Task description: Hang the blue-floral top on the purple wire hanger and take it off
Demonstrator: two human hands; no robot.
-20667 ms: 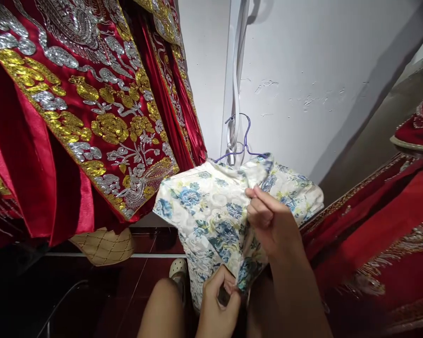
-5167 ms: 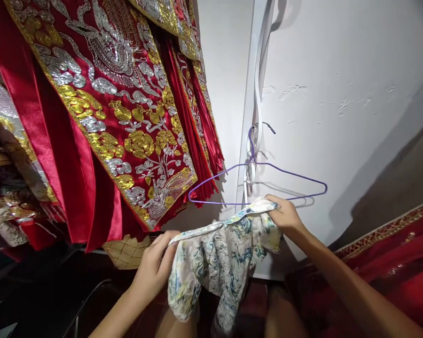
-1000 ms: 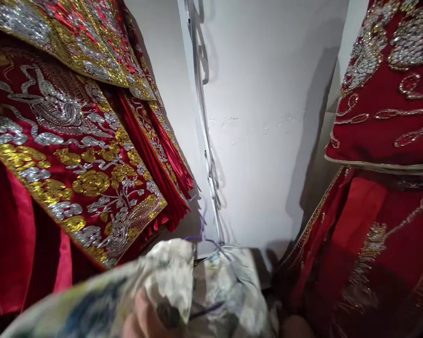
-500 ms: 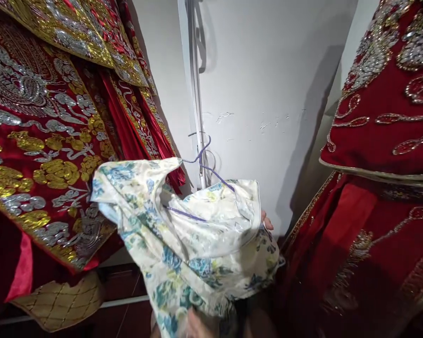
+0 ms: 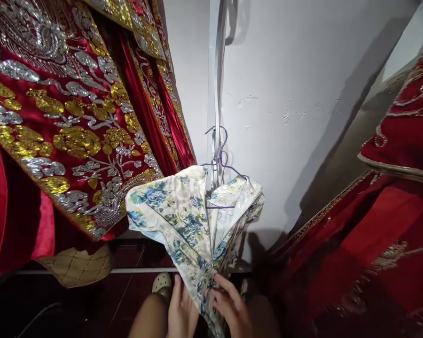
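A white dress (image 5: 176,206) with blue and yellow flowers and a V neck hangs on a purple wire hanger (image 5: 229,166). The hanger's hook is up at a pale vertical strip by the wall. Low on the dress, where the cloth narrows, my left hand (image 5: 183,310) is closed round its left edge, a fingertip pointing up and the other fingers partly behind the fabric. My right hand (image 5: 232,305) grips the front at the right edge, its index finger stretched along the cloth and the others curled. The dress's bottom runs out of the frame.
Red gowns with gold and silver embroidery (image 5: 77,141) hang at the left. More beaded red clothing (image 5: 373,225) hangs at the right. Behind stands a scuffed pale wall (image 5: 285,94). A quilted tan piece (image 5: 81,267), a floor rail (image 5: 141,271) and a clog (image 5: 162,282) are low down.
My right hand has come from behind the dress's right side down to its lower front. The dress now hangs narrower, its neckline drawn into a V. The view has shifted.
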